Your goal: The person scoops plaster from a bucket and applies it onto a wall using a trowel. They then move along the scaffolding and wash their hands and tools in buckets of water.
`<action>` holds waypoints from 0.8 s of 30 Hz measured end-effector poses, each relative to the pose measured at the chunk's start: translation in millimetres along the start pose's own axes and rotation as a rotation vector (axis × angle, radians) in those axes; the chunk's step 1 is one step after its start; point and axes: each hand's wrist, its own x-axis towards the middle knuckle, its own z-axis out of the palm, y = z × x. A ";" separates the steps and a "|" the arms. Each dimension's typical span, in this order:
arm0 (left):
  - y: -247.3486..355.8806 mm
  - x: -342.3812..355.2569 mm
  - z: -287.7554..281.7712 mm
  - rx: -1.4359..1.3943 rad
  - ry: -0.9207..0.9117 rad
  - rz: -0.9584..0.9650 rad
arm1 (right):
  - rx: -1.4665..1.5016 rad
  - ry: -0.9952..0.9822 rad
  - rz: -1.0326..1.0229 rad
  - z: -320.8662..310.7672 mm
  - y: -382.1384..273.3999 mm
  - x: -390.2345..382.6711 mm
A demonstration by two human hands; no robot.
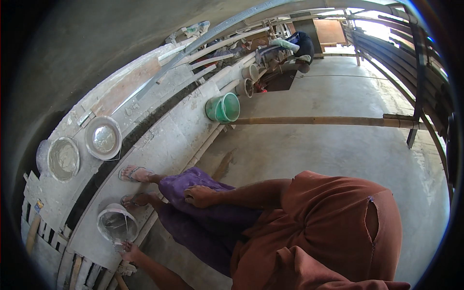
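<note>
My left hand (129, 252) is at the near rim of a pale bucket (102, 232), its fingers closed. A thin light strip, which looks like the bucket's handle, runs across the opening down to those fingers. Wet-looking grey residue coats the inside of this bucket. On my purple trousers (188, 176), over the thigh, rests my right hand (202, 196), its fingers curled in and no object showing in it. Both my feet (137, 174), in sandals, stand on the pale board (159, 140) just beyond the bucket.
Two round containers (103, 138) with greyish contents stand beyond a dark gap. A green bucket (223, 107) sits farther along the board. Bamboo poles (319, 121) cross above the concrete floor (299, 150). Another person (303, 46) bends over at the far end, near more buckets (245, 88).
</note>
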 end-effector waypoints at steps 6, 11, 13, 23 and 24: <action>-13.6 -23.1 2.3 0.084 0.017 0.016 | -0.018 0.023 0.016 1.4 2.0 -2.2; -13.4 -48.6 11.6 0.068 0.045 0.038 | 0.002 0.030 0.034 6.2 1.9 0.1; -6.5 -46.1 10.5 0.081 0.071 0.064 | -0.011 0.027 0.026 11.7 -0.4 2.6; -1.8 -30.9 0.6 0.064 0.015 0.046 | -0.036 0.035 0.112 14.9 -5.0 5.1; -7.2 -31.3 -1.7 0.040 0.043 0.024 | -0.044 0.035 0.120 14.4 -0.3 4.9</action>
